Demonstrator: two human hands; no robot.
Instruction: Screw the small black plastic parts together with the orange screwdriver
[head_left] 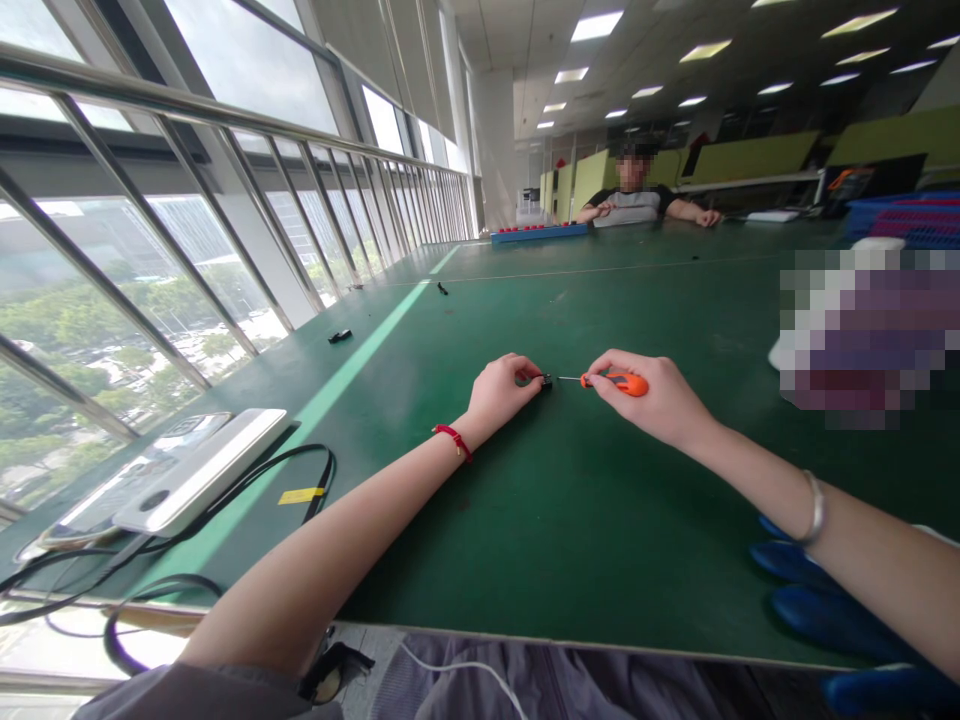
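Note:
Over the middle of the green table, my left hand (507, 390) pinches a small black part (547, 381) between thumb and fingers; its exact kind is too small to tell. My right hand (652, 390) is closed around a screwdriver (628, 384) with an orange and dark handle. The screwdriver's thin metal shaft points left, toward the black part, and its tip appears a little apart from it. A red cord bracelet circles my left wrist, and a pale bangle sits on my right forearm.
Small black pieces (340, 336) lie on the table's left side. A white power bank (202, 475) with black cables rests at the near left by the railing (247, 215). Blue gloves (817, 600) lie under my right forearm. Across the table sits a person (630, 205); a blue basket (900, 220) stands far right.

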